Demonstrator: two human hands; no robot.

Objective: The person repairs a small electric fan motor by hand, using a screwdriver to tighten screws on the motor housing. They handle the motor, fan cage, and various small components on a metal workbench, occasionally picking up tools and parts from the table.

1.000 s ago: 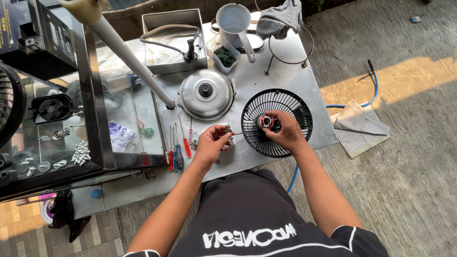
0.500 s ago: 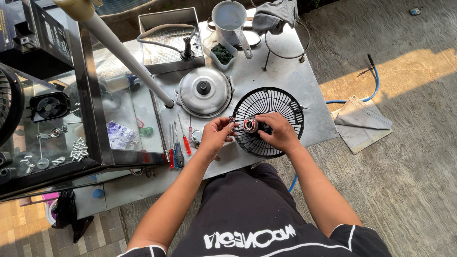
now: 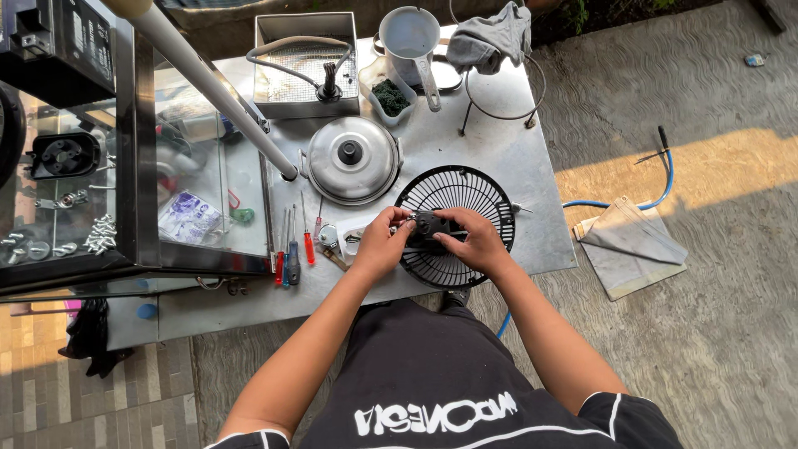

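Hands meeting over the near-right part of the metal table [image 3: 532, 158]: left hand [image 3: 381, 244] and right hand [image 3: 472, 241] both pinched on a small black part [image 3: 430, 224], held between them above the hub of a black fan grille [image 3: 465, 187] lying flat. Part's long axis running left to right, hand to hand; neither hand nearer. Screwdrivers [image 3: 291, 249] just left of the left hand. Farther off, a domed metal lid [image 3: 351, 158], then a grey jug [image 3: 411, 37].

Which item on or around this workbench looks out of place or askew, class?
The grey cloth is draped over the wire ring stand at the table's far edge, and the flat bag lies on the ground beside it. Both hands hold a small black part over the fan guard.
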